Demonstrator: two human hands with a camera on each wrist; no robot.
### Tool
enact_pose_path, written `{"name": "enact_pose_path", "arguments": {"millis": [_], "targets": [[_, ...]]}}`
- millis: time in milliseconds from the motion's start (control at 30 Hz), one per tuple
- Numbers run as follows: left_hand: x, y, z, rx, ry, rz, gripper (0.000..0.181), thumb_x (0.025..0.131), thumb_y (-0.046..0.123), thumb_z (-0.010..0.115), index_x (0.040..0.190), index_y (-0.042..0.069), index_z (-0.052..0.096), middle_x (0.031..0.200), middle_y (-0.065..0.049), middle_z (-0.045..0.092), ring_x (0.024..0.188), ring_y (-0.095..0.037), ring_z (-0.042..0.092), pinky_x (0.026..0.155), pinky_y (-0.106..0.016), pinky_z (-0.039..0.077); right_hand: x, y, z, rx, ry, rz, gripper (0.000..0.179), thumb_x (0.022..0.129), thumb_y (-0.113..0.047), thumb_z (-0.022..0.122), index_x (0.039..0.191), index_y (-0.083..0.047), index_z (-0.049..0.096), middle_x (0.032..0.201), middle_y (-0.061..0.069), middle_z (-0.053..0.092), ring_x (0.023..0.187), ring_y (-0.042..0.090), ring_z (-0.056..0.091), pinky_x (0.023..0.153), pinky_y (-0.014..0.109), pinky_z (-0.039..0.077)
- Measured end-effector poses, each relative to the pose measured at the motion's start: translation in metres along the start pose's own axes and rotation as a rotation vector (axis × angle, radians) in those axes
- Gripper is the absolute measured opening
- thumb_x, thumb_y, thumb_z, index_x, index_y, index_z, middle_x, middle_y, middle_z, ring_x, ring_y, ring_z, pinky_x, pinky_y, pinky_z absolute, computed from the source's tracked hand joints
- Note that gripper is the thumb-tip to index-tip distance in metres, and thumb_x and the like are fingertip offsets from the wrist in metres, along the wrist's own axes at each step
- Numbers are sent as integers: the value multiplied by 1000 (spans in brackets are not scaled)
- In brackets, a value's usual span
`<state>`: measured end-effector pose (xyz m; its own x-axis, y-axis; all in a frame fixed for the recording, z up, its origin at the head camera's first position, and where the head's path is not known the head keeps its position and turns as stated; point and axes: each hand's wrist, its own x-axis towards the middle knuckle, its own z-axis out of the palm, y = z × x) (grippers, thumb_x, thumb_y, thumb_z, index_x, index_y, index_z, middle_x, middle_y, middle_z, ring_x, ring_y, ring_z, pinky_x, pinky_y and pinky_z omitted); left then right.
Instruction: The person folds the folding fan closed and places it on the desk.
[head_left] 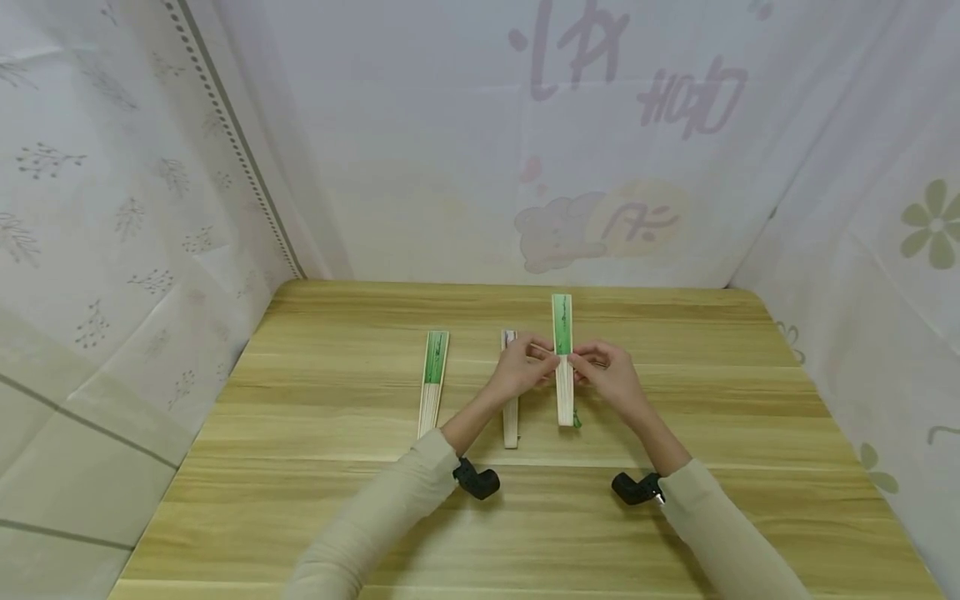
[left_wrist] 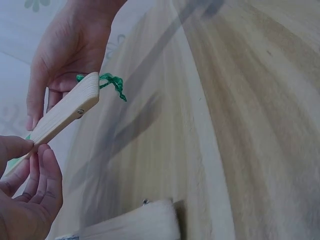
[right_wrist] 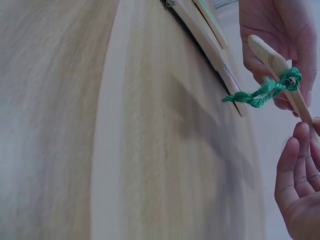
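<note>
A folded fan [head_left: 564,325], green on its upper part with pale wooden ribs below, is held raised over the table. My left hand [head_left: 521,367] pinches its left edge between thumb and fingers, near where green meets wood. On the opposite edge my right hand [head_left: 611,375] pinches it at the same height. A green cord [right_wrist: 265,92] dangles from the rivet end. Beneath my left hand lies a second folded fan [head_left: 511,425], partly covered by that hand. Farther left rests a third folded fan [head_left: 433,371], green-topped, its lower end behind the left sleeve.
The wood-grain table [head_left: 300,483] extends around the fans. Patterned white cloth [head_left: 420,167] hangs behind it and on both sides. Black wrist devices [head_left: 477,479] sit at both cuffs, over the table.
</note>
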<state>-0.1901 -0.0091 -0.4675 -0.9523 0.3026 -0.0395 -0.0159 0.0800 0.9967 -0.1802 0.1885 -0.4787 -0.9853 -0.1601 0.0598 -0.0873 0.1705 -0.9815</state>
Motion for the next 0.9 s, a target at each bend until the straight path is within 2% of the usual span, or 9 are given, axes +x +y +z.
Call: {"name": "enact_pose_path", "arguments": {"millis": [133, 500, 733, 900], "targets": [[-1, -1, 7, -2, -4, -9, 30, 96, 3, 70, 120, -9, 56, 99, -17, 67, 86, -41, 70, 74, -50, 59, -4, 3, -5, -12, -6, 6, 25, 99, -10, 70, 113, 10, 64, 96, 18, 69, 79, 30, 68, 73, 41, 60], [-4, -7, 21, 1, 10, -34, 26, 95, 1, 71, 116, -7, 58, 92, -11, 68, 76, -33, 70, 68, -44, 60, -13, 11, -14, -30, -6, 19, 23, 98, -8, 70, 110, 11, 65, 93, 17, 69, 76, 28, 68, 69, 36, 60], [-7, -14, 27, 57, 9, -24, 22, 96, 4, 71, 114, -3, 59, 90, -8, 70, 70, -27, 69, 63, -38, 60, -18, 15, -16, -78, -9, 24, 22, 98, -5, 69, 112, 12, 65, 94, 18, 71, 76, 27, 69, 69, 33, 59], [-9, -19, 31, 74, 4, -15, 24, 97, 4, 70, 116, -5, 60, 90, -8, 70, 68, -25, 70, 61, -36, 60, -23, 16, -17, -112, -3, 58, 26, 99, -8, 69, 116, 11, 63, 93, 18, 71, 77, 27, 69, 69, 31, 59]]}}
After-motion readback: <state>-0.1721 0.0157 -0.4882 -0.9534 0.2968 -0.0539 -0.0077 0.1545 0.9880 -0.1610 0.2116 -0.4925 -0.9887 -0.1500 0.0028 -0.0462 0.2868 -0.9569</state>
